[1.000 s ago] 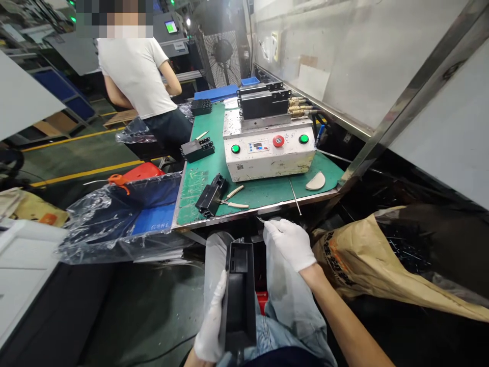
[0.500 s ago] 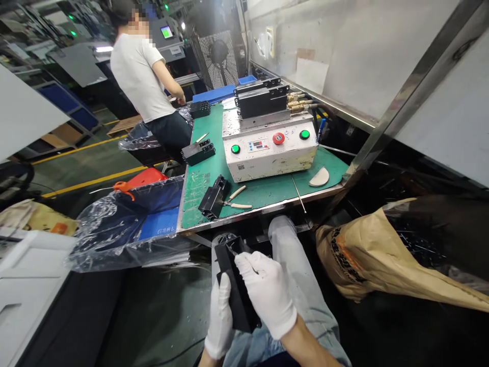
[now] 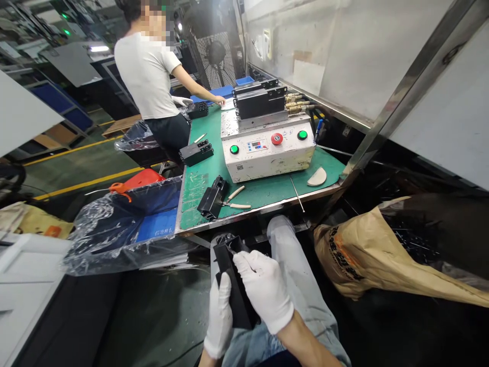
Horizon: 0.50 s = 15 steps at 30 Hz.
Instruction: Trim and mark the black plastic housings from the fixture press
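Above my lap, my left hand (image 3: 219, 316), in a white glove, grips a long black plastic housing (image 3: 234, 293) from its left side. My right hand (image 3: 263, 288), also gloved, is closed over the upper right part of that housing; what its fingers pinch is hidden. The housing tilts, its far end pointing at the table edge. On the green mat (image 3: 267, 191) just ahead lie a similar black housing (image 3: 213, 196) and a pair of cream-handled cutting pliers (image 3: 237, 200). Another black housing (image 3: 196, 152) lies farther back beside a small pale tool (image 3: 199, 138).
A white machine (image 3: 271, 158) with green and red buttons carries black housings (image 3: 262, 102). A thin rod (image 3: 297, 193) overhangs the table edge. A plastic-lined bin (image 3: 126, 229) stands left, a brown paper sack (image 3: 355, 255) right. A co-worker (image 3: 147, 76) stands beyond the table.
The co-worker has stretched an arm right toward the table behind the machine. My hands and the housing keep nearly the same pose; the view has shifted slightly.
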Motion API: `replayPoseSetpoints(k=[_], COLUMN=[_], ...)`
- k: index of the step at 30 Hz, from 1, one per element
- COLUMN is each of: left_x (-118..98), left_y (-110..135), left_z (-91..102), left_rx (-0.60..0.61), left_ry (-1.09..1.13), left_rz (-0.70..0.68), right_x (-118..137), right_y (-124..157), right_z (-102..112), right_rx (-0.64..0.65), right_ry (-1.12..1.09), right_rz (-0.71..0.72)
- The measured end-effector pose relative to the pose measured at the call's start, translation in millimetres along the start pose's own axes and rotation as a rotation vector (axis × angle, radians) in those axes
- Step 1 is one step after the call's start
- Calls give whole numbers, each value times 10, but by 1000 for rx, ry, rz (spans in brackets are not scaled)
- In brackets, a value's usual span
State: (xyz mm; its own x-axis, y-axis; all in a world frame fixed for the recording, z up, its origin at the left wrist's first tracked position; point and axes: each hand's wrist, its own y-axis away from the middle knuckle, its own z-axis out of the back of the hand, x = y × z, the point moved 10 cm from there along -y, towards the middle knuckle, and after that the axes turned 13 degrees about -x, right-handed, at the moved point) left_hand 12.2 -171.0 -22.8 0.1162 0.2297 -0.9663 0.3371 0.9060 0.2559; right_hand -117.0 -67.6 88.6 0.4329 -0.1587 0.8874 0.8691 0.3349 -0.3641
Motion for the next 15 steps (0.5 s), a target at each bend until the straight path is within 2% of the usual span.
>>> replayPoseSetpoints(k=[5,10,12,15], left_x=[-129,-387,-364,-211], left_y=[38,86,79,29], left_z=[-41,-68,-38,34], left_rx=[-17,-26,-33,-36], left_ry=[-12,-167,-210,-239], left_rz=[4,-158,-176,-155], right_x=[-14,-83,-134,-261], right_y=[0,-30,-33,-2], right_z=[-21,31,47,45], right_rx=[13,-12,-14,-1], right_ry=[56,49,-2,-97], right_rz=[32,2,-48,-190])
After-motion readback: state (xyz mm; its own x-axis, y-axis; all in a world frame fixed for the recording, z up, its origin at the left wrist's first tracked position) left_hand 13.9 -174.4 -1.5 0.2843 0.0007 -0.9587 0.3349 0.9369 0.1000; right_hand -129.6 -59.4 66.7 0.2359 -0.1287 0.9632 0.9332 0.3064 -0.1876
